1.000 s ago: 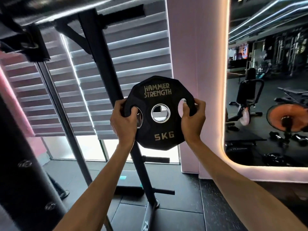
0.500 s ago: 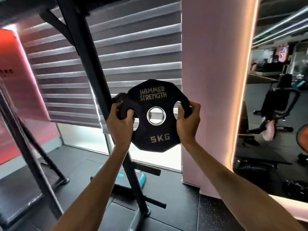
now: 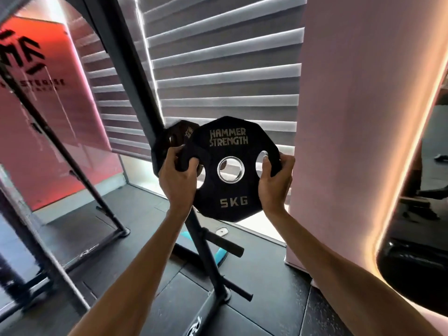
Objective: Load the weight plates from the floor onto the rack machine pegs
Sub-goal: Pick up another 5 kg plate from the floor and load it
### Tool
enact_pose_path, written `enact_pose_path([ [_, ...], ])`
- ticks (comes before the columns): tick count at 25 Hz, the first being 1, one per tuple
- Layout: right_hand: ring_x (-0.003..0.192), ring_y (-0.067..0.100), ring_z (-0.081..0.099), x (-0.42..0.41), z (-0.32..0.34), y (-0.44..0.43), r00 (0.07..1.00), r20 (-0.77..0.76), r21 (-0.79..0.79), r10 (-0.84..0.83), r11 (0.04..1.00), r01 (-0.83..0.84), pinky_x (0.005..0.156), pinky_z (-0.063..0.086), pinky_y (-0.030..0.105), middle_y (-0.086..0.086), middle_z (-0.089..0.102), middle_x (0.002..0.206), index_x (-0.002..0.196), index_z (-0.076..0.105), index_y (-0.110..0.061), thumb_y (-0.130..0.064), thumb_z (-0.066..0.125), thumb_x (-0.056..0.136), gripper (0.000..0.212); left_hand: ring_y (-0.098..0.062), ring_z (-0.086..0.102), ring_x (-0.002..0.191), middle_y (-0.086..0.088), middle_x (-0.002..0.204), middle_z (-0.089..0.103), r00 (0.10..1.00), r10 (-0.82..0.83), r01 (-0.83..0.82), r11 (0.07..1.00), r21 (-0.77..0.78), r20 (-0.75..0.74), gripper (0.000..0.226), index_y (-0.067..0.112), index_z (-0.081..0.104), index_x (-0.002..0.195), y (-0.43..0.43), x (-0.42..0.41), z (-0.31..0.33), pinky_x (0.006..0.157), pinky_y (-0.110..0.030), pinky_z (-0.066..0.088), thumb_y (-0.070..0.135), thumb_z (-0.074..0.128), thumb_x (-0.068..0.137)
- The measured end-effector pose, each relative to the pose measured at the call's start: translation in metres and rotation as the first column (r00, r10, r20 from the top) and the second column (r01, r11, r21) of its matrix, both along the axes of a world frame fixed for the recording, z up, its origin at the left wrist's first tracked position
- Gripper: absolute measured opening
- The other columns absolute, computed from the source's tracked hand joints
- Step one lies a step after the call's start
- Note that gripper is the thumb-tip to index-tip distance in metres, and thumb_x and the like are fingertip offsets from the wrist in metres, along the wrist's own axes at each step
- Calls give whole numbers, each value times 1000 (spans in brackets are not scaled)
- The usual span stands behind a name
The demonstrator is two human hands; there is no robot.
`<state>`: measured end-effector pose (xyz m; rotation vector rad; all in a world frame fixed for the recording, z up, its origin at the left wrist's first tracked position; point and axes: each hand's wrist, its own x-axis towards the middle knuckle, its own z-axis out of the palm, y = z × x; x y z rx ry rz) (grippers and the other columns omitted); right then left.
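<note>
I hold a black 5 kg weight plate (image 3: 232, 190) upright at chest height, its "Hammer Strength" face towards me. My left hand (image 3: 178, 177) grips its left handle hole and my right hand (image 3: 275, 180) grips its right one. Just behind its upper left edge sits a second black plate (image 3: 179, 132) against the slanted black rack post (image 3: 135, 76). Lower on that post, a bare black peg (image 3: 224, 242) sticks out to the right, and a thinner one (image 3: 238, 292) near the floor. The peg under the second plate is hidden.
Grey window blinds (image 3: 225, 76) hang behind the rack. A pink wall (image 3: 358, 117) with a lit mirror edge stands right. Another black frame (image 3: 63, 151) slants at the left before a red panel (image 3: 36, 132). A teal object (image 3: 220, 257) lies on the dark floor mats.
The view has swung left and closer to the rack post. A second plate on the post has come into sight behind the held plate. Both hands keep their grip.
</note>
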<state>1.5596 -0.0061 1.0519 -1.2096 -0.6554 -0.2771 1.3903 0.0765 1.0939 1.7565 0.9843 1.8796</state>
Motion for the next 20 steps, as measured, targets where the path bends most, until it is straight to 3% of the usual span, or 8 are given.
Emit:
enact_pose_path([
  [3, 86, 10, 61, 9, -7, 28, 999, 1, 15, 41, 999, -41, 71, 44, 5, -5, 60, 96, 115, 46, -4, -22, 59, 99, 27, -12, 63, 80, 16, 81, 62, 1000, 27, -27, 1000, -7, -1, 26, 25, 66, 103, 23, 9, -6, 71, -22, 45, 22, 67, 78],
  [6, 85, -1, 60, 19, -9, 51, 996, 3, -11, 86, 996, -86, 72, 45, 2, -9, 60, 95, 118, 47, -2, -19, 59, 98, 29, -12, 63, 81, 16, 82, 62, 998, 69, -69, 998, -9, 1, 25, 23, 66, 103, 43, 19, -11, 72, -23, 47, 20, 68, 78],
  [12, 92, 10, 65, 45, -15, 85, 990, 43, 2, 136, 991, -136, 80, 53, 15, -5, 63, 101, 118, 47, -6, -20, 59, 99, 27, -11, 63, 87, 13, 90, 66, 991, 130, -130, 991, -10, -8, 26, 23, 66, 104, 64, 39, -18, 78, -29, 51, 18, 68, 78],
  [17, 87, 0, 63, 70, -23, 109, 972, 26, 3, 235, 972, -235, 75, 52, 12, -6, 64, 96, 117, 48, -3, -16, 59, 98, 26, -11, 64, 85, 12, 89, 68, 980, 199, -199, 980, -4, 2, 27, 23, 66, 104, 75, 57, -24, 79, -35, 55, 19, 67, 77],
  [20, 91, 14, 66, 77, -29, 125, 955, 25, -13, 295, 955, -295, 77, 57, 24, 5, 66, 101, 117, 47, -8, -20, 57, 99, 24, -14, 66, 84, 7, 89, 71, 965, 261, -261, 965, -10, -7, 27, 24, 66, 104, 80, 60, -28, 78, -37, 55, 23, 66, 77],
])
